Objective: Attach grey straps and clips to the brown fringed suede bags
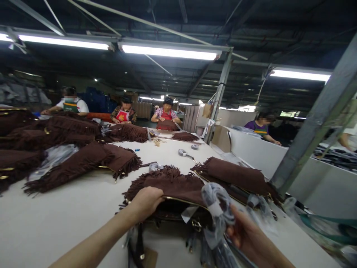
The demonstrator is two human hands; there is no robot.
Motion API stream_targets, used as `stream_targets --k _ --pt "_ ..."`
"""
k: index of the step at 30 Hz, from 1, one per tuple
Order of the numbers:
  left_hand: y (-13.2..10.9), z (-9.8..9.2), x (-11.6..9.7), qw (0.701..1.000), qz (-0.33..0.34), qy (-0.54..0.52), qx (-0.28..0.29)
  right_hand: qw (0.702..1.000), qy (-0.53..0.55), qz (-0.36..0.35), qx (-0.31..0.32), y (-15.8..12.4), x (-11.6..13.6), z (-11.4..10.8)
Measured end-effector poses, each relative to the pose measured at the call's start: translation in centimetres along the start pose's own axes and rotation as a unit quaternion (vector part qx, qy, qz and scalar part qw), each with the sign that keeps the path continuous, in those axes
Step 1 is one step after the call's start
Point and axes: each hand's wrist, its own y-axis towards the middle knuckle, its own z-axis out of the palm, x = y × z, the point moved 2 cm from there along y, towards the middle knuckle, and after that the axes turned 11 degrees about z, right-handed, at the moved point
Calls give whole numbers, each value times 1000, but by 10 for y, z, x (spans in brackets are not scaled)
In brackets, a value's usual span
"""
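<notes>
In front of me lies a brown fringed bag (178, 188), its gold zip open towards me and the dark inside showing. My left hand (147, 203) is closed on the zip edge of its opening, the thumb and fingers pinching the brown cloth. A coiled strap in clear plastic wrap (216, 199) is held by my right hand (242, 227) at the right end of the opening. Below the opening, dark straps with metal clasps (196, 225) and more plastic wrap hang down. Part of the bag's underside is hidden by my left forearm.
More fringed bags lie on the white table (69, 219), with a brown bag (234, 171) to the right and a pile (69, 126) at the left. Wrapped coils (182, 152) lie further back. A metal post (315, 108) rises at the right. Several co-workers sit beyond.
</notes>
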Motion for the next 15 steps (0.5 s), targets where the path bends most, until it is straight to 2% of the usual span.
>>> stream_targets --k 2,4,6,7,8,10,12,15 --pt "13 -12 1 999 -25 2 -43 996 -61 30 57 -2 -15 14" --pt "25 -26 -1 997 -38 14 -69 990 -96 68 84 3 -29 33" --pt "32 -36 -5 996 -36 24 -83 988 -82 112 60 19 -39 51" --pt "33 -39 -7 995 -29 25 -89 992 -55 113 32 30 -40 58" --pt "32 -42 -9 995 -19 28 -94 995 -22 97 2 44 -38 64" --pt "27 -42 -13 994 -3 34 -102 998 43 23 -48 73 -28 72" --pt "21 -39 -16 994 4 43 -100 991 87 -71 -76 103 -13 76" --pt "14 -26 -21 997 -7 40 -65 976 107 -161 -102 140 2 79"
